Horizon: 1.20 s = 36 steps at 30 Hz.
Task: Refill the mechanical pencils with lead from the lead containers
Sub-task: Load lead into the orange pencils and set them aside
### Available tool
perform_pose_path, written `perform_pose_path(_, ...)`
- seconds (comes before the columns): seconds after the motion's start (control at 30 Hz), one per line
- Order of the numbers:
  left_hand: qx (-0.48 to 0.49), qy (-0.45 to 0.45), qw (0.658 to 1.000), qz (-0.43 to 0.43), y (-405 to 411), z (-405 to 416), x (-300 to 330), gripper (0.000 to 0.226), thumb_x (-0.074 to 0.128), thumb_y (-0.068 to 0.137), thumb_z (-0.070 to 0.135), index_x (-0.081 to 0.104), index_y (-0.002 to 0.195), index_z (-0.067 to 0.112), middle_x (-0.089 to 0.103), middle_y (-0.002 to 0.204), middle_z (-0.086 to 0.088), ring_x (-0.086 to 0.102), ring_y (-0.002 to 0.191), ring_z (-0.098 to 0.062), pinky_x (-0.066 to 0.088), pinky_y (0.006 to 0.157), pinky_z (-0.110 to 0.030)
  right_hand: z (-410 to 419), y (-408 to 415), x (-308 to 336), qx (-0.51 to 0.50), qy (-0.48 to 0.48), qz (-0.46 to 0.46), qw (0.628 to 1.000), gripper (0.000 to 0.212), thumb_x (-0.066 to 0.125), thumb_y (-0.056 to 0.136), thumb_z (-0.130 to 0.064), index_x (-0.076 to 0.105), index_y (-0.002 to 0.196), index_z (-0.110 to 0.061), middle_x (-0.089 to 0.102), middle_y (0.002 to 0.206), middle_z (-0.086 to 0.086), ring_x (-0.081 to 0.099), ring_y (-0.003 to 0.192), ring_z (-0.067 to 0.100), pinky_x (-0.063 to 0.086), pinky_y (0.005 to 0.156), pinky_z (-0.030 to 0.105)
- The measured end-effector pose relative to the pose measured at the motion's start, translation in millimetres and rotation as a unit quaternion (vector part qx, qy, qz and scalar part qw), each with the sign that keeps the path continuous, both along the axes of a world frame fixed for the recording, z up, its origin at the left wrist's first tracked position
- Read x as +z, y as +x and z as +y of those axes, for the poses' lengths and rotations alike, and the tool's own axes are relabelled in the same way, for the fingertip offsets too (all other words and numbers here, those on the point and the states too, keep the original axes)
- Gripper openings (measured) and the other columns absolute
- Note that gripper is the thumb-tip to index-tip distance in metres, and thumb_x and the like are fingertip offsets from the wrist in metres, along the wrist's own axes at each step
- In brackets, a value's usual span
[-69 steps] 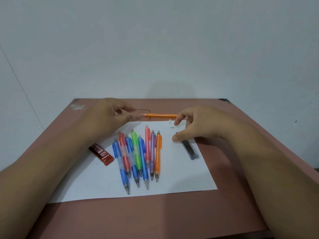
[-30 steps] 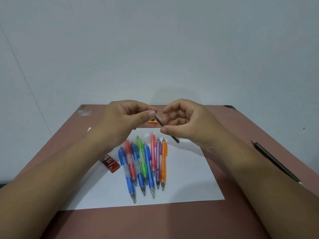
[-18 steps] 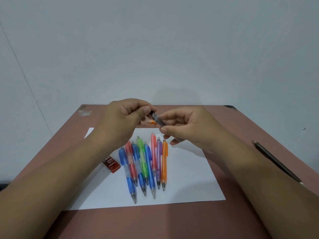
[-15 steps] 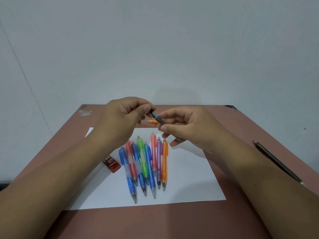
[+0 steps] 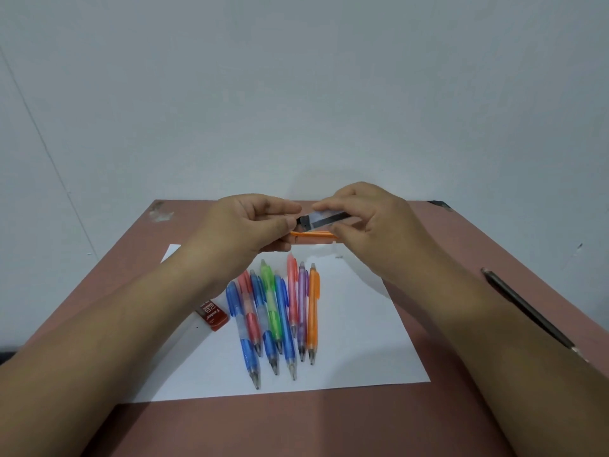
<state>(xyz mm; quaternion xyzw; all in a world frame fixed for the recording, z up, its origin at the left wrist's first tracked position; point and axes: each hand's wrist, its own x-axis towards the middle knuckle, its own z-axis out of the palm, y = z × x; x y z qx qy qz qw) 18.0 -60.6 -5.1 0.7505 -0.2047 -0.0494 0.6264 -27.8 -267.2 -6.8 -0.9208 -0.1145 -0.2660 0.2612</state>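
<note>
Reddish-brown surface [image 5: 329, 423] carries white paper sheet [image 5: 356, 341]. Row of eight coloured plastic mechanical pencils [image 5: 280, 318] lies on sheet; red lead box [image 5: 211, 314] beside row. Left hand [image 5: 244, 225] and right hand [image 5: 369, 219] pinch dark clear lead container [image 5: 321, 220] above thin orange pencil [image 5: 313, 234].

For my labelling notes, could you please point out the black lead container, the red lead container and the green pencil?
black lead container [image 5: 324, 219], head view, clear middle
red lead container [image 5: 212, 314], head view, label
green pencil [image 5: 272, 308], head view, barrel
</note>
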Motion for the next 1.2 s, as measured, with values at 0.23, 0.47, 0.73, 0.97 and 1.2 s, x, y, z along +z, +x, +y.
perform_pose_path(0.23,0.002,0.003,1.0,0.026,-5.4,-3.3,-0.4,0.016,0.068,0.093,0.01,0.078,0.103,0.016,0.079,0.09,-0.002,0.076,0.084,-0.018,0.062,0.076,-0.025,3.0,2.9,-4.5,0.0,0.015,0.026,1.0,0.04,0.064,0.097,-0.008,0.071,0.117,-0.042,0.054,0.106,-0.016,0.054,0.099,0.0,0.045,0.079,0.008)
perform_pose_path(0.47,-0.024,-0.017,0.999,0.041,-5.2,-1.9,-0.3,0.016,0.067,0.093,0.014,0.075,0.107,0.015,0.078,0.095,-0.004,0.076,0.09,-0.021,0.061,0.083,-0.031,8.5,0.8,-2.6,0.006,0.066,0.031,0.997,0.04,0.067,0.095,-0.011,0.072,0.116,-0.045,0.05,0.1,-0.013,0.05,0.095,-0.001,0.047,0.077,0.009)
perform_pose_path(0.73,-0.066,-0.124,0.98,0.14,2.4,1.2,-3.2,0.044,0.063,0.089,0.037,0.067,0.121,0.007,0.075,0.111,-0.014,0.072,0.105,-0.028,0.061,0.084,-0.03,4.5,-1.6,2.9,-0.01,0.579,0.156,0.8,0.028,0.079,0.088,-0.015,0.073,0.11,-0.03,0.07,0.111,0.002,0.068,0.076,0.02,0.062,0.066,0.034)
perform_pose_path(0.97,-0.129,-0.175,0.942,0.256,1.6,1.4,2.0,0.059,0.042,0.102,0.05,0.061,0.129,0.001,0.071,0.117,-0.022,0.072,0.106,-0.032,0.06,0.088,-0.035,1.9,2.7,2.1,0.005,0.65,0.174,0.739,0.03,0.077,0.087,-0.011,0.072,0.113,-0.024,0.07,0.105,0.004,0.068,0.068,0.02,0.061,0.066,0.032)
perform_pose_path(1.2,-0.156,-0.16,0.929,0.294,-0.5,2.1,3.7,0.078,0.032,0.099,0.064,0.058,0.131,-0.002,0.07,0.121,-0.023,0.069,0.112,-0.035,0.056,0.094,-0.037,1.0,2.5,-3.4,-0.018,0.05,-0.109,0.993,0.032,0.073,0.091,-0.008,0.077,0.114,-0.03,0.056,0.105,-0.01,0.053,0.1,-0.008,0.044,0.084,0.005)
